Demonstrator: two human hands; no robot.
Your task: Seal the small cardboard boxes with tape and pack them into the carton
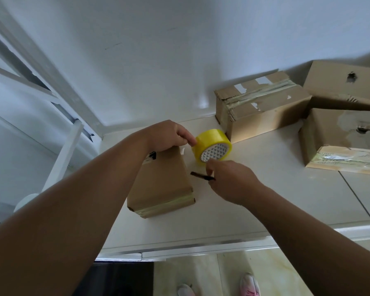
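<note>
Yellow tape roll [212,146] between left fingers [190,142], right fingers [209,165]

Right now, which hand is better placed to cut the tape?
Probably the right. The right hand grips a thin dark tool beside the yellow tape roll, while the left hand rests on the small box, fingers touching the roll.

1. The tape roll [212,147] is bright yellow, and its core face is white with a grey triangle pattern.
2. The small box [160,184] is plain brown, banded at its near end with pale yellowish tape.
3. The rear box [263,107] is brown with white torn patches.
4. The tool [201,176] is dark.
5. The counter [265,189] is white.
6. The floor tiles [286,274] are cream with yellowish veining, and the shoes [250,285] are white and pink.
</note>
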